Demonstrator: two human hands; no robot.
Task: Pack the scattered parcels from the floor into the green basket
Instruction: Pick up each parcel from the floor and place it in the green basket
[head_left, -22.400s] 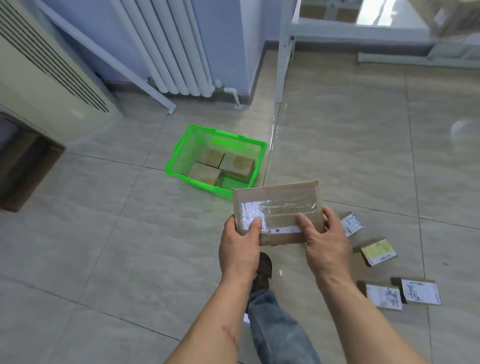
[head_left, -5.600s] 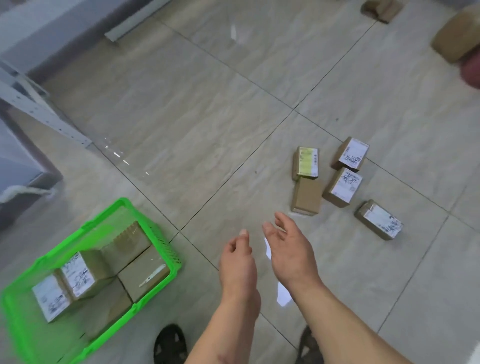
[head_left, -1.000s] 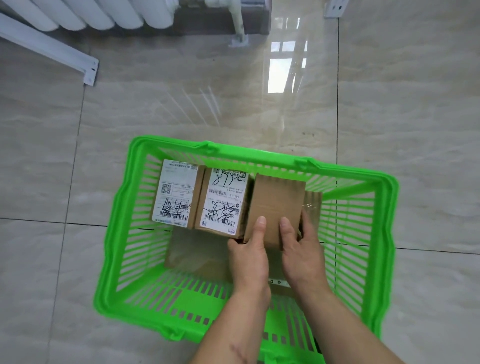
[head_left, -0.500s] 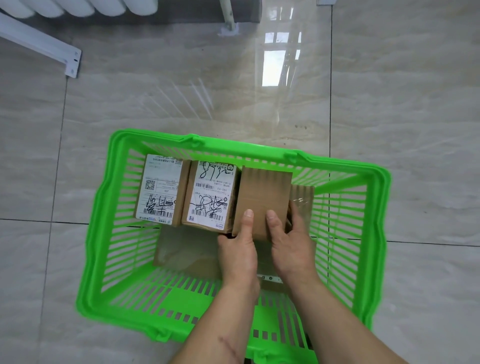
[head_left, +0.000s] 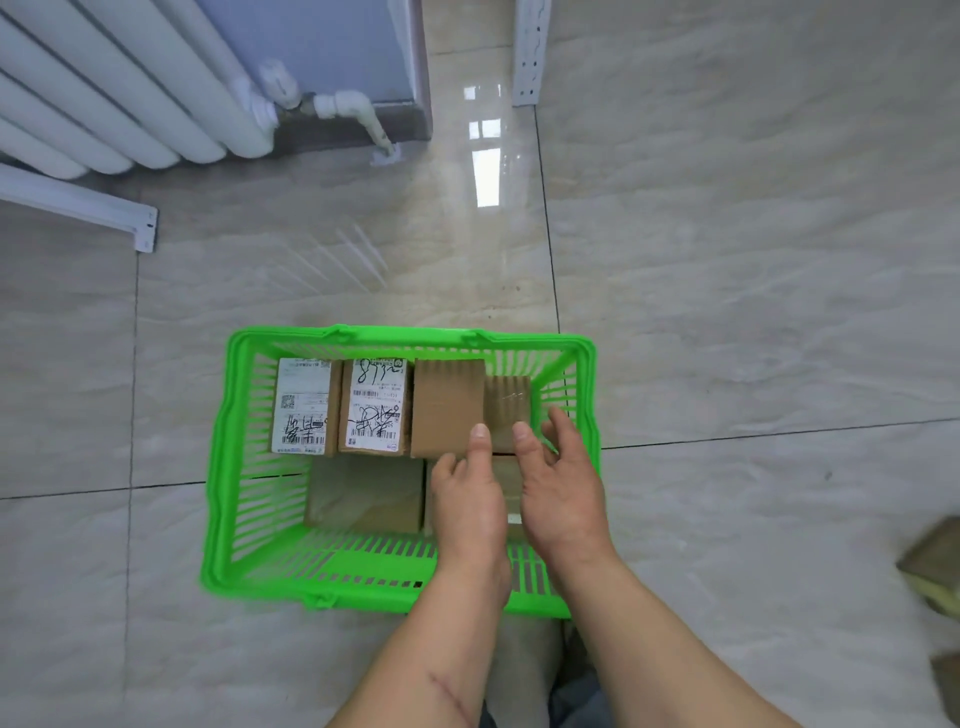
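The green basket sits on the tiled floor right in front of me. Along its far wall stand two parcels with white labels, a plain brown parcel and a smaller taped brown parcel. A flat brown parcel lies on the basket floor below them. My left hand is inside the basket, its thumb touching the plain parcel's near edge and its fingers loosely curled. My right hand hovers beside it with fingers spread, holding nothing.
A white radiator and its pipe stand at the far left wall. A white metal rail lies on the floor there, and a shelf post rises behind. A blurred parcel lies at the right edge.
Both hands gripped the plain brown parcel against the far wall before. Now my right hand has come off it and spread open, and my left hand has slid back to its edge.
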